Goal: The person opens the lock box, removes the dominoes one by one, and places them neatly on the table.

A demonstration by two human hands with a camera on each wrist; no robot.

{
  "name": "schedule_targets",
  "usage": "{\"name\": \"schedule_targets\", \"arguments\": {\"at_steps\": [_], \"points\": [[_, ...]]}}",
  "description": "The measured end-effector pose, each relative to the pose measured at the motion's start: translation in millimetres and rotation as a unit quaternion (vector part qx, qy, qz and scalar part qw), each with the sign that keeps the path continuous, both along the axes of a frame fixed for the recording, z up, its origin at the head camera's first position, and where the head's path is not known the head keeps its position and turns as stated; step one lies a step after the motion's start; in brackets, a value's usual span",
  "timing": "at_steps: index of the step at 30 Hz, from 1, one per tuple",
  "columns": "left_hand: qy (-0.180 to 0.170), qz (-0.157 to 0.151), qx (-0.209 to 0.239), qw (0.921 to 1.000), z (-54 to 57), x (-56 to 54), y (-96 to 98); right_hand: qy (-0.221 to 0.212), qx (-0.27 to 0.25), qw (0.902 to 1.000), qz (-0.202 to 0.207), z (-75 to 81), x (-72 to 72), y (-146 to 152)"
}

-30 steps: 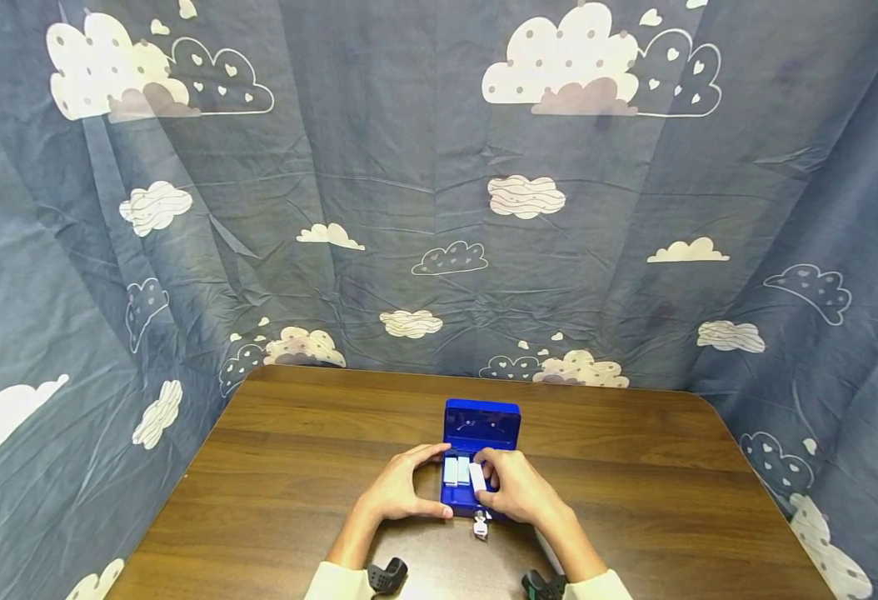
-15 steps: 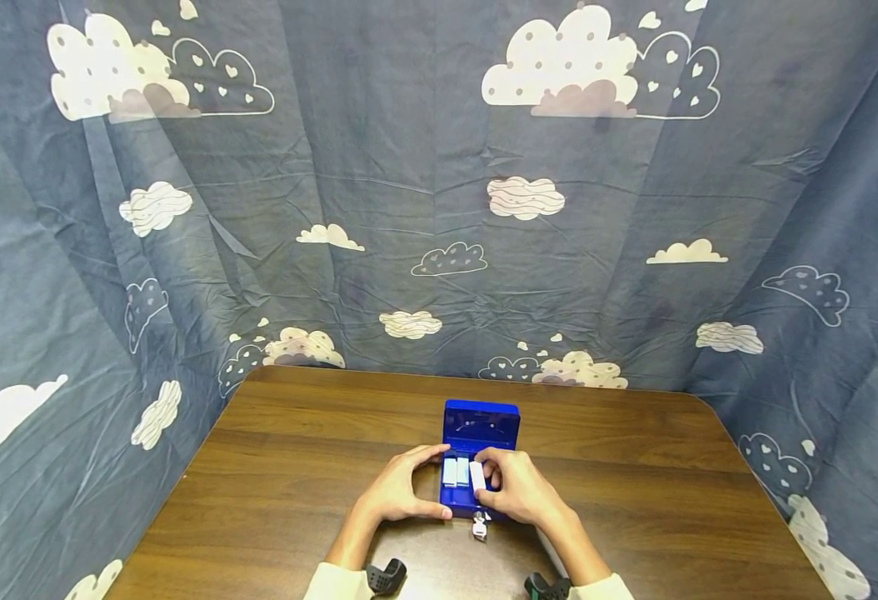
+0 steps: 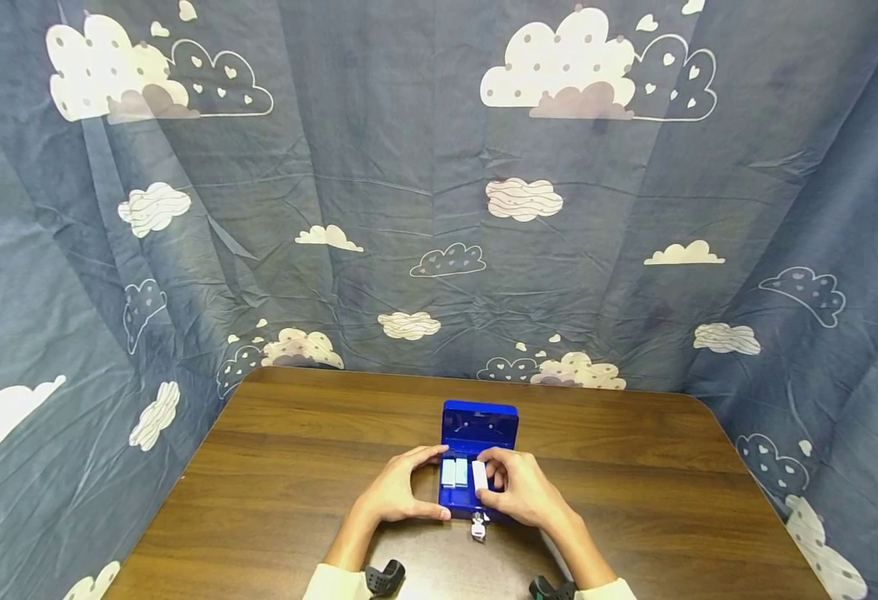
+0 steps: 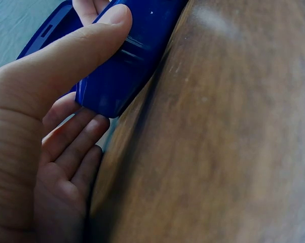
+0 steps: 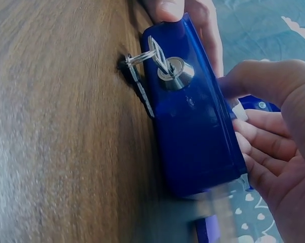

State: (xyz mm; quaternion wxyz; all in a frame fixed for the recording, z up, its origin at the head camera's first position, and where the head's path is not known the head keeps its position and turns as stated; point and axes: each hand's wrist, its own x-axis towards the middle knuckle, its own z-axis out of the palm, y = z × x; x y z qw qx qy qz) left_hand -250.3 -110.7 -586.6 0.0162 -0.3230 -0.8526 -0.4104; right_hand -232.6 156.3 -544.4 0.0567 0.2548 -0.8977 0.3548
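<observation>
A small blue cash box (image 3: pixel 457 498) sits on the table with its lid (image 3: pixel 480 427) raised at the back. My left hand (image 3: pixel 397 487) grips its left side, thumb on the front wall and fingertips toward the rear. Inside, two pale blue-and-white rectangular blocks (image 3: pixel 455 472) lie side by side at the left. My right hand (image 3: pixel 517 490) pinches a white rectangular block (image 3: pixel 480 477) between thumb and fingers, over the right part of the box; in the right wrist view only an end of this white block (image 5: pixel 239 111) shows. A key (image 5: pixel 161 56) stands in the round front lock (image 5: pixel 177 76).
A second key (image 5: pixel 142 93) hangs from the ring against the table side. The brown wooden table (image 3: pixel 296 425) extends around the box. A grey-blue cloud-print curtain (image 3: pixel 379 208) hangs behind and at both sides. Near the lower edge of the right wrist view is a small purple thing (image 5: pixel 211 229).
The white block in my right hand has shifted slightly right and straightened, widening its gap from the two blocks. My left hand stays in place on the cash box.
</observation>
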Motion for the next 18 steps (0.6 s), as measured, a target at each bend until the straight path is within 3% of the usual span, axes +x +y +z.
{"name": "schedule_targets", "arguments": {"at_steps": [18], "points": [[-0.001,0.001,0.001,1.0000,-0.6,0.1,-0.4,-0.014,-0.038,0.9991,-0.014,2.0,0.6,10.9]]}}
